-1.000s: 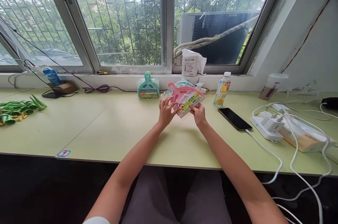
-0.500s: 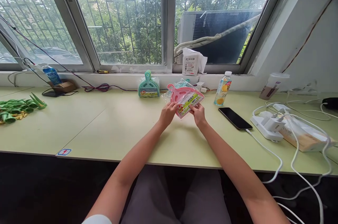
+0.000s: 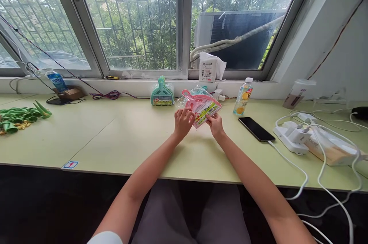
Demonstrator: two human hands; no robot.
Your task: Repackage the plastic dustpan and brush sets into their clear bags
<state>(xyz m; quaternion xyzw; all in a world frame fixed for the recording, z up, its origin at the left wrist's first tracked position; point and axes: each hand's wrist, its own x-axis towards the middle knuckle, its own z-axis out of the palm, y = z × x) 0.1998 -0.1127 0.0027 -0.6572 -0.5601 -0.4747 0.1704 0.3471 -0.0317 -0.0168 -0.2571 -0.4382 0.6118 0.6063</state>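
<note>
A pink toy-size dustpan and brush set [image 3: 202, 104], with a bright printed label, is in clear plastic wrap and tilts above the table. My right hand [image 3: 215, 124] pinches its lower right corner, thumb over the label. At the set's left edge, my left hand [image 3: 183, 122] has bent fingers closed against the wrapped set; its fingertips are partly hidden. Behind the pink set lies another wrapped green set [image 3: 199, 90], mostly covered. Farther left, a green dustpan and brush set [image 3: 162, 92] leans upright against the wall below the window.
On the right are a drink bottle [image 3: 243, 96], a phone [image 3: 255, 129] on a white cable, a power strip [image 3: 291, 140], a tissue pack [image 3: 330, 150] and a lidded cup [image 3: 297, 94]. Green plastic pieces [image 3: 21, 118] are piled far left. A white packet [image 3: 208, 69] sits on the sill.
My left hand has shifted slightly left, and its fingers have lifted and bent more along the set's edge. The pink set and my right hand are almost unmoved.
</note>
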